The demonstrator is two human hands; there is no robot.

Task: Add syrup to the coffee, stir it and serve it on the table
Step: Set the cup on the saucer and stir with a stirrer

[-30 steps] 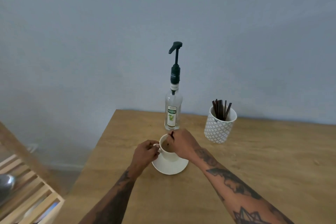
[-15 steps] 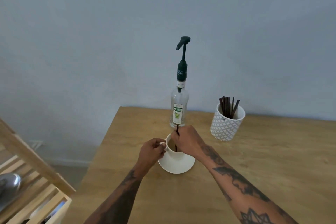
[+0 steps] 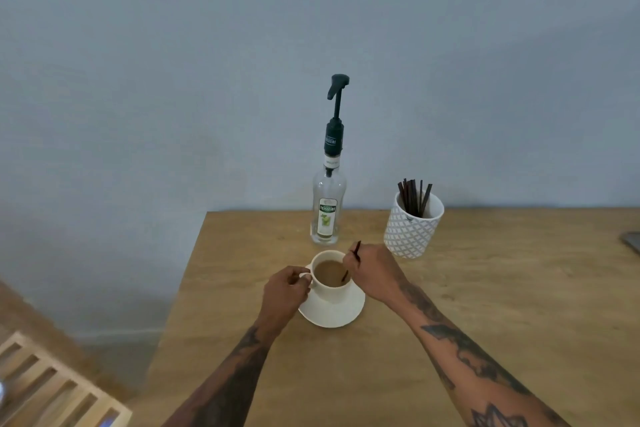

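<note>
A white cup [image 3: 330, 289] of light-brown coffee stands on a white saucer [image 3: 332, 314] on the wooden table [image 3: 450, 288]. My left hand [image 3: 285, 289] pinches the cup's handle from the left. My right hand [image 3: 375, 272] pinches a dark stir stick [image 3: 350, 262], tilted, with its lower end dipped in the coffee at the cup's right side. Just behind the cup a clear syrup bottle [image 3: 328, 208] with a dark green pump stands upright.
A white patterned holder [image 3: 412, 229] with several dark stir sticks stands at the back right of the cup. A wooden slatted rack [image 3: 52, 388] sits low at the left, off the table. A grey object's edge [image 3: 632, 241] shows at the far right.
The stick, upright half a second ago, now leans to the right and my right hand has shifted right of the cup, so the coffee surface shows. My left hand stays on the handle.
</note>
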